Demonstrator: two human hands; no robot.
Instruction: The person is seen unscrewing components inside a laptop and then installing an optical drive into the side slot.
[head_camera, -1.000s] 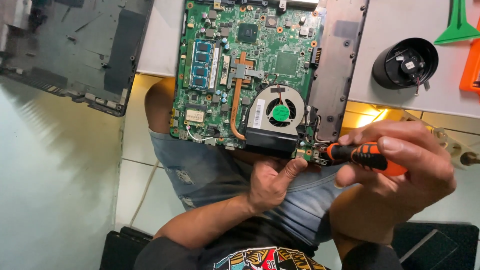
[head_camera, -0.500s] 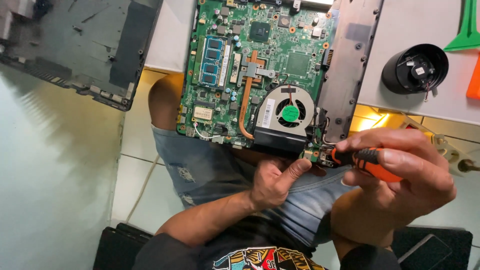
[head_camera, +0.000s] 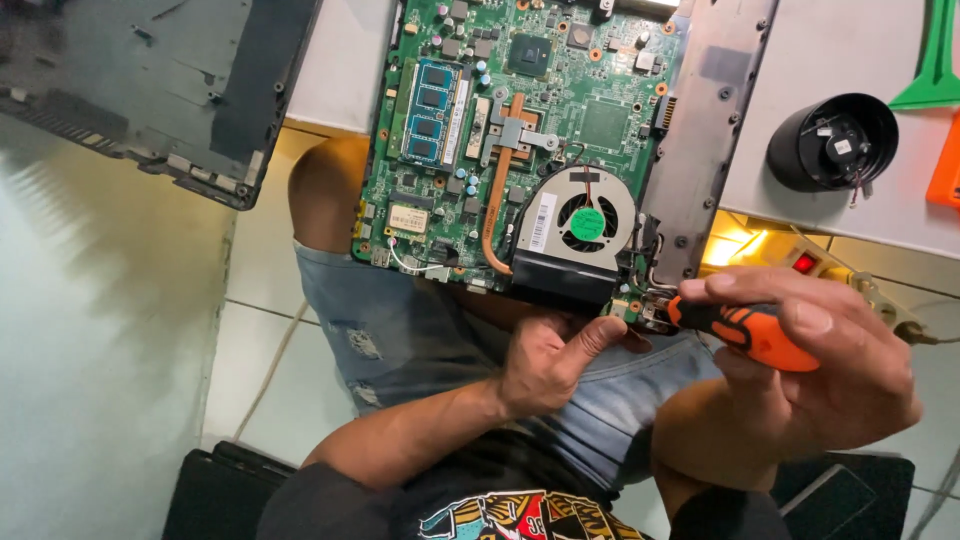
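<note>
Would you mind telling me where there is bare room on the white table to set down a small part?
The white table is bare between the grey laptop frame and the black round fan, and between the dark cover and the green motherboard. The board's near corner is crowded by left hand, right hand and orange screwdriver.

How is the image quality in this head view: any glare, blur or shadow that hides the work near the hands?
Head view: the green laptop circuit board is sharp and evenly lit. The white tiled floor at left is washed out by glare. Warm light glows beside the orange-and-black screwdriver in the right hand. The left hand under the board's edge is slightly shaded, still legible.
</note>
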